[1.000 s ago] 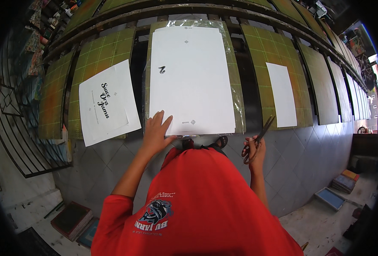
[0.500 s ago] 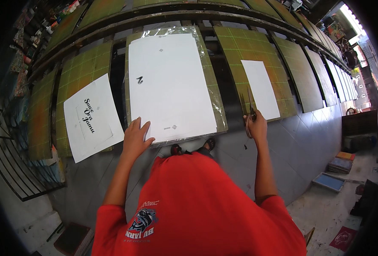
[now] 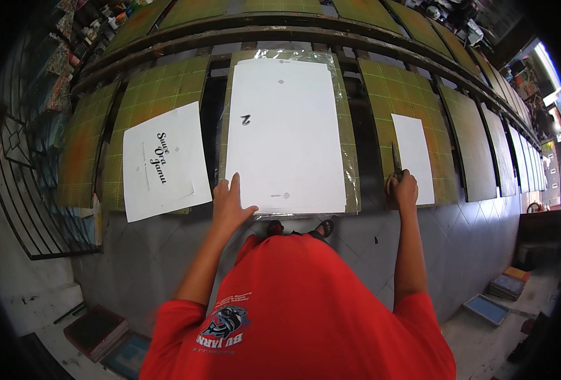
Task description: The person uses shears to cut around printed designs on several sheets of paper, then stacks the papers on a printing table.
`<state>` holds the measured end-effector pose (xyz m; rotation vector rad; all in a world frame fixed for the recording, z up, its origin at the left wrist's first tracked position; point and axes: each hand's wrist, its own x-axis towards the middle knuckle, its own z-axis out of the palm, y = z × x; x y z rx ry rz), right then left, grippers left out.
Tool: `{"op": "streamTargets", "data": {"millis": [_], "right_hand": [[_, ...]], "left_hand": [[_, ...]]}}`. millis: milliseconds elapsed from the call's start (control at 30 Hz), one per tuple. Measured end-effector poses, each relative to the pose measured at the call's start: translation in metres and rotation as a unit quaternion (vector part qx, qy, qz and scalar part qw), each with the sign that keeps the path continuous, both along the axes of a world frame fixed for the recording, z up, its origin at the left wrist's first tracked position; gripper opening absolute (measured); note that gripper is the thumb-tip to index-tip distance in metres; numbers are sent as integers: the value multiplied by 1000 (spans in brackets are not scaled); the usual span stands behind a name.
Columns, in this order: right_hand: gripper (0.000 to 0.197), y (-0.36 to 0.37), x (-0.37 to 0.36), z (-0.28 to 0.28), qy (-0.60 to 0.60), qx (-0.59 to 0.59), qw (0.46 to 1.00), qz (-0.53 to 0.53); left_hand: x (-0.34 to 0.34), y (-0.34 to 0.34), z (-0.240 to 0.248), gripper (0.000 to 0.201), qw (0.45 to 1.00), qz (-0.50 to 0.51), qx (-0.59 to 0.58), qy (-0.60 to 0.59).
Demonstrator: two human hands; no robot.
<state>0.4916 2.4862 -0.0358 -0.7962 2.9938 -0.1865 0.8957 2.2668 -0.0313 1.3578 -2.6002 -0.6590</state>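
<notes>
My left hand [image 3: 231, 206] has its fingers spread at the near left corner of a large white sheet [image 3: 287, 139], thumb touching its edge. The sheet bears a black handwritten mark and small printed marks. It lies over clear plastic film [image 3: 349, 145] on a board. Over to the right, my right hand [image 3: 404, 190] is closed around a pair of scissors [image 3: 396, 157], blades pointing away from me and together. Beside them a narrow white paper strip [image 3: 415, 158] rests on a green gridded board [image 3: 382, 82]. On the left lies a sheet with black lettering [image 3: 166, 168].
Several flat boards [image 3: 467, 139] sit in a row along dark rails [image 3: 280, 39], with gaps between them. A black metal grille [image 3: 30, 215] stands at the left. Stacked frames [image 3: 97, 332] and a blue-faced frame [image 3: 486, 309] are on the floor.
The whole view has shifted, so the boards appear farther right. My right hand has moved closer to the paper strip, and the scissor blades have come together. My left hand stays near the sheet's corner.
</notes>
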Motion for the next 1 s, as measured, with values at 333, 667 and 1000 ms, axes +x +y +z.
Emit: {"op": "streamTargets", "data": {"millis": [333,667,1000], "right_hand": [[29,0,13,9,38,-17,999,3],[52,-42,141,-7,-282,-245,923,91],[34,-47,117,-12,-437,-328,837,22]], "left_hand": [[-6,7,-6,93,996,89,9,-9],[-1,-8,-11,84,994,92,32,50],[11,-33,-21,70,944,150,214,203]]}}
